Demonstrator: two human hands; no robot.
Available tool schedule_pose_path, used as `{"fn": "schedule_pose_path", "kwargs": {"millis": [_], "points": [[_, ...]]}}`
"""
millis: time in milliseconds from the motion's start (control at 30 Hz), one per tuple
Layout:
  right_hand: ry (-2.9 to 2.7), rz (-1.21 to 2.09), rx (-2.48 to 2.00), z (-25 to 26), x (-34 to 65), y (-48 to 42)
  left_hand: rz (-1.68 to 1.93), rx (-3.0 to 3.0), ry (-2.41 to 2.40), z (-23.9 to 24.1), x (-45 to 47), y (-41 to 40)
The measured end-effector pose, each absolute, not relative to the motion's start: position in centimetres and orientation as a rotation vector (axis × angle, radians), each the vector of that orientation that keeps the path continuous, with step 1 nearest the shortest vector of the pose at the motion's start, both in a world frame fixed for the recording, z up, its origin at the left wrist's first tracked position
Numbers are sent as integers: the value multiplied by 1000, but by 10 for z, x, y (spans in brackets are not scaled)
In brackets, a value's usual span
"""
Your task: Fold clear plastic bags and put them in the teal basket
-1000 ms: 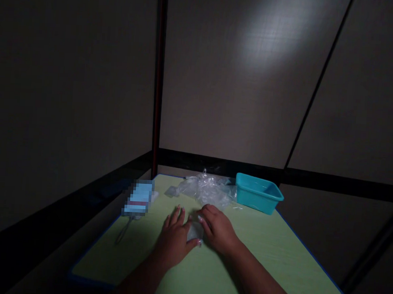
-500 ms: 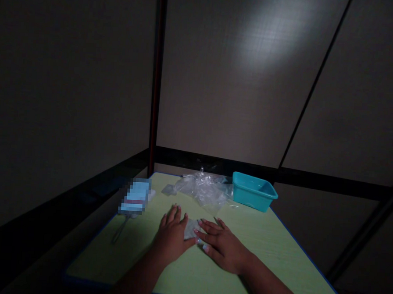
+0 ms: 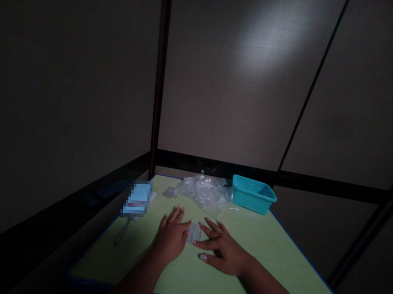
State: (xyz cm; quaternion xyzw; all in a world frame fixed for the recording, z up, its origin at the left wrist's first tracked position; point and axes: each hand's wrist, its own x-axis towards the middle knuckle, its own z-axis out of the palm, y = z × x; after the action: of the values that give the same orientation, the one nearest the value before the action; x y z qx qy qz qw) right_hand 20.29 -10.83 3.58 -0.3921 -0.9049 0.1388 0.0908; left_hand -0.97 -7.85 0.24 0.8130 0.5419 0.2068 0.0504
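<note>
My left hand (image 3: 171, 234) lies flat on the green table (image 3: 263, 256), fingers stretched out. My right hand (image 3: 222, 250) lies flat beside it with its fingers spread. Between the two hands sits a small clear plastic piece (image 3: 195, 233), and the fingertips of both hands rest on its edges. The scene is dim and the piece's shape is hard to make out.
A heap of crumpled clear plastic bags (image 3: 204, 191) lies at the far side of the table. A teal plastic tub (image 3: 253, 194) stands to its right. A blurred light-blue object (image 3: 136, 199) and a thin cord (image 3: 122, 233) lie at the left edge. Dark walls surround the table.
My right hand has flattened out and slid back toward me, its fingers now spread. The plastic piece between my hands looks flatter and smaller. My left hand has barely moved.
</note>
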Motion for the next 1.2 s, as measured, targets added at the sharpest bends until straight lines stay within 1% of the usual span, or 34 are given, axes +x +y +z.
{"fn": "schedule_pose_path", "kwargs": {"millis": [233, 333, 367, 433, 500, 600, 800, 1000, 1100, 1200], "points": [[-2677, 449, -1182, 36, 203, -108, 620, 2426, 1814, -2, -17, -74], [-2674, 445, -1188, 36, 203, -108, 734, 2413, 1826, 4, -17, -76], [-2675, 443, -1190, 36, 203, -108, 776, 2446, 1739, 8, -16, -78], [-2671, 432, -1178, 37, 202, -109, 783, 2555, 1419, 16, -12, -86], [-2667, 425, -1144, 38, 201, -110, 668, 2636, 1086, 22, -7, -95], [-2674, 420, -1120, 38, 201, -110, 515, 2655, 927, 25, -2, -106], [-2698, 445, -1161, 39, 201, -109, 428, 2682, 1096, 15, -4, -106], [-2683, 452, -1159, 34, 204, -107, 463, 2635, 1455, 5, -7, -105], [-2665, 480, -1153, 30, 205, -105, 562, 2626, 1650, 11, -10, -100], [-2660, 491, -1143, 29, 206, -104, 771, 2628, 1903, 29, -17, -89]]}}
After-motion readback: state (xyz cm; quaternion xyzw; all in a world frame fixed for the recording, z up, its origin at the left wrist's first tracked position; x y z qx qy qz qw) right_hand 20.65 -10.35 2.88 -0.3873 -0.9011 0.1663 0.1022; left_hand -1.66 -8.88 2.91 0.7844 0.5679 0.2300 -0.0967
